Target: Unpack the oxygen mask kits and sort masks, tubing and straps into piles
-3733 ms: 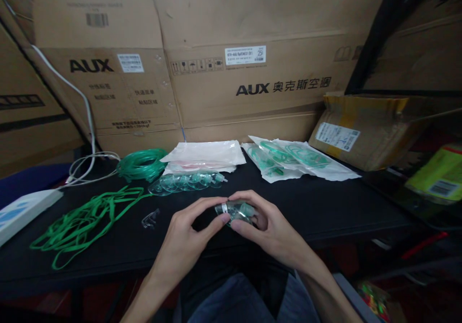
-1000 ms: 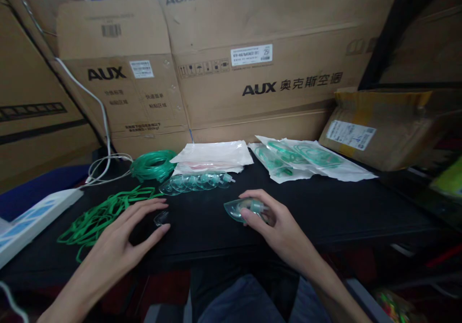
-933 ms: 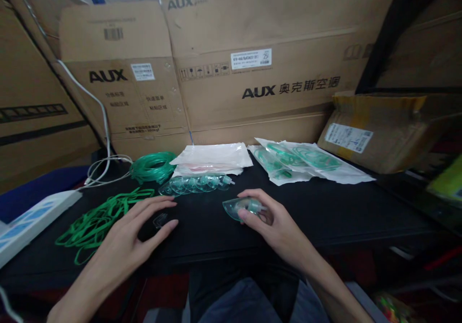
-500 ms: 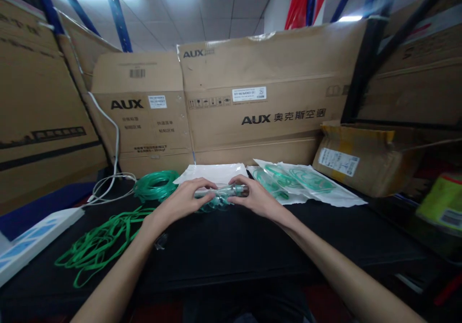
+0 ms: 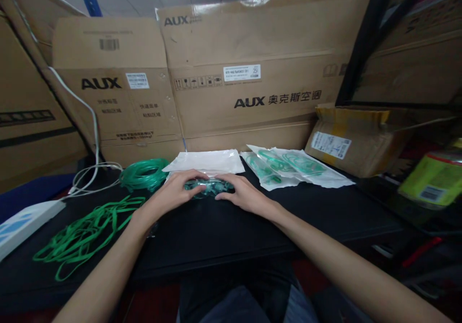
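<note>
My left hand curves around the left end of a small heap of translucent green plastic parts, its thumb in front and fingers behind. At the heap's right end, my right hand grips in the same way. The parts' exact kind is too blurred to tell, and the fingers partly cover them. A shiny clear edge shows along their top. Just behind the hands lies a flat white packet. A coil of green clear tubing rests left of my left hand.
Green elastic cords lie in a tangle at left, near a white power strip and white cable. White-backed pouches with green tubing are at right. Cardboard boxes wall the back; a smaller carton stands right.
The clear tube-like piece with a dark end, held between my hands before, no longer shows. My hands now sit lower around the green parts. The view has tilted down.
</note>
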A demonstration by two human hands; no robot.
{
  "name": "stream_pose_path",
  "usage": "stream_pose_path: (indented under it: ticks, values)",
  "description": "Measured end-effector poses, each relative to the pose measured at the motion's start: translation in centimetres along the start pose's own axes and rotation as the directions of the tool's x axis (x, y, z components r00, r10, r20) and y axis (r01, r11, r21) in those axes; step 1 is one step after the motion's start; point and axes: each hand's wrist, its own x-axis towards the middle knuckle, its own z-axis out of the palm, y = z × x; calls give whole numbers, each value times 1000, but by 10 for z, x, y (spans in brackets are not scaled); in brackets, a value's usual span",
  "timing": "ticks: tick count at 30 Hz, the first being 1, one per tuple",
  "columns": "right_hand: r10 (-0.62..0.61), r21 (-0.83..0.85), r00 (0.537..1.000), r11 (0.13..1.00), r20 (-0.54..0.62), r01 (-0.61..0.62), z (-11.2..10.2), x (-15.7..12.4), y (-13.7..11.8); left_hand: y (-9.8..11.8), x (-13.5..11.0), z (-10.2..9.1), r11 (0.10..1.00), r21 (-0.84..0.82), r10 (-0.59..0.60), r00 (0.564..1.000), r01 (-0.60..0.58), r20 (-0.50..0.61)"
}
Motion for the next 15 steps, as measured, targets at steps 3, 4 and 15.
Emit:
stream_pose_path:
  ticks: [3,4,15]
  values:
    - [-45,-3,999,999,-5,45,0,1,-4,0,0,1,1000,-9,2,1000,-2,-6]
    - [-49,-8,999,999,-7,49,0,0,-5,-1,0,1,1000,-10,1,1000,-2,-9]
    - [-26,-58,1000,998,0,26,-1,-2,-3,-2,0,1,1000,-1,-6,1000,6,-9]
